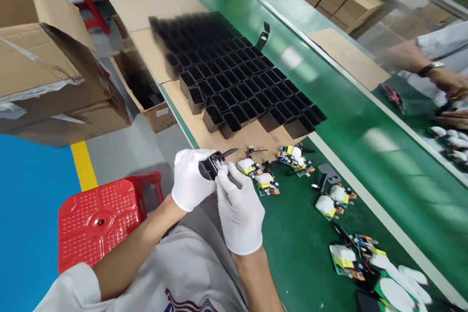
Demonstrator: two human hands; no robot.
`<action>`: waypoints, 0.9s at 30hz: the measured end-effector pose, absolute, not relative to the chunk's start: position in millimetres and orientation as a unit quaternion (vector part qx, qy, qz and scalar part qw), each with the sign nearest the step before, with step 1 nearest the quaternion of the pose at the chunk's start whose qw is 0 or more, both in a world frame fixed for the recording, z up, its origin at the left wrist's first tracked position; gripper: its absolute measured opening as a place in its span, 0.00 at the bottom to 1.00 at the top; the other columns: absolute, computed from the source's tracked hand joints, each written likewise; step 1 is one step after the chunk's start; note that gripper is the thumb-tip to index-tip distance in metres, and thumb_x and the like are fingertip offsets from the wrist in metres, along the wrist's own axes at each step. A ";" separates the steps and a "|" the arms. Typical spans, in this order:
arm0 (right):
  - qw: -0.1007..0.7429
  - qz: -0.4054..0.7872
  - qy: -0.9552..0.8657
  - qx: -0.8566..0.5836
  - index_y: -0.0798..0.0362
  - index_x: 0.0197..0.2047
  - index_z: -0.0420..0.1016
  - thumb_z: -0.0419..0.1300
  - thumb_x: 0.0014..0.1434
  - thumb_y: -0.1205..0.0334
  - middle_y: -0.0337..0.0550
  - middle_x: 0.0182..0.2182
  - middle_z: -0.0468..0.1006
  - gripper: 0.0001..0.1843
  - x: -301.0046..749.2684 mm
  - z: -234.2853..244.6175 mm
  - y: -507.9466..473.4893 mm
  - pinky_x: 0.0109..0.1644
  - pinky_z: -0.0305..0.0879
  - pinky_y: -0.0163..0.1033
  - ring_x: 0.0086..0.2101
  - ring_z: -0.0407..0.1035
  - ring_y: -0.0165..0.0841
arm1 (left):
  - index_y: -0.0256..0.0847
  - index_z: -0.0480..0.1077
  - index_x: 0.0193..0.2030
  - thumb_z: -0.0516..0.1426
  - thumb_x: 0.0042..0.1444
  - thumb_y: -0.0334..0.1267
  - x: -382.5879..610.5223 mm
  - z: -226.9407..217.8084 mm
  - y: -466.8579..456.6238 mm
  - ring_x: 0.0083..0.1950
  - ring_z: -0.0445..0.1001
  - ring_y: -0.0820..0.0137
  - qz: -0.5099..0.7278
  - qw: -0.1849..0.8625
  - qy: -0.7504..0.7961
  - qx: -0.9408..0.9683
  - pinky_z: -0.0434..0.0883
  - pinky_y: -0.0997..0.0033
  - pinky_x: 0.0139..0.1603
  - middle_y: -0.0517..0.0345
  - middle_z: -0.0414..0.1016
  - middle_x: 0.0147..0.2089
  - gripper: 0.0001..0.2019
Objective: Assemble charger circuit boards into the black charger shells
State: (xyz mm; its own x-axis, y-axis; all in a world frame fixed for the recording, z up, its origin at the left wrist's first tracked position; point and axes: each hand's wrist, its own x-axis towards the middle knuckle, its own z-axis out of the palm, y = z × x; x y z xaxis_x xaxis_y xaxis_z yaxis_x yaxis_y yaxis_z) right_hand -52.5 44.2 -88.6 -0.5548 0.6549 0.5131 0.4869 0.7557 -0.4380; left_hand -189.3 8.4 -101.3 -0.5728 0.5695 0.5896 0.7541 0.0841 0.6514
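Observation:
My left hand (190, 180), in a white glove, is closed around a small black plastic case (208, 167) near the table's edge. My gloved right hand (240, 212) pinches at the case's open end, where part of a circuit board (219, 160) shows inside. The fingers hide most of this board. A flat dark piece (231, 151) sticks out beside the opening. Just right of my hands lie loose circuit boards (266, 181) with white blobs and yellow tape.
Rows of open black cases (234, 75) stand on cardboard (177, 102) ahead. More circuit boards (334, 202) lie on the green table (292, 248) to the right. At left are a red stool (100, 222) and cardboard boxes (47, 68). Across the table is another person's hand (451, 83).

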 end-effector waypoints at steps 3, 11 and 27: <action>0.364 0.093 -0.867 -0.328 0.45 0.64 0.80 0.62 0.71 0.67 0.52 0.55 0.84 0.20 -58.7 -100.4 47.8 0.55 0.83 0.44 0.53 0.83 0.43 | 0.42 0.74 0.46 0.66 0.57 0.37 -186.4 -112.6 10.2 0.43 0.84 0.58 -0.501 0.077 -0.739 -0.443 0.75 0.51 0.54 0.53 0.86 0.42 0.11; 0.405 0.122 -0.852 -0.308 0.47 0.66 0.78 0.66 0.69 0.72 0.50 0.56 0.85 0.24 -58.6 -83.8 45.9 0.61 0.79 0.40 0.55 0.81 0.37 | 0.47 0.69 0.63 0.67 0.55 0.29 -190.2 -129.9 -2.8 0.62 0.82 0.57 -0.567 0.081 -0.628 -0.527 0.82 0.53 0.58 0.45 0.81 0.63 0.28; 0.365 0.067 -0.859 -0.351 0.47 0.63 0.81 0.61 0.73 0.67 0.50 0.52 0.87 0.18 -50.1 -90.3 51.1 0.50 0.82 0.39 0.48 0.84 0.39 | 0.48 0.73 0.59 0.65 0.57 0.29 -202.6 -122.1 14.5 0.52 0.86 0.65 -0.531 0.073 -0.594 -0.600 0.84 0.67 0.53 0.52 0.84 0.56 0.23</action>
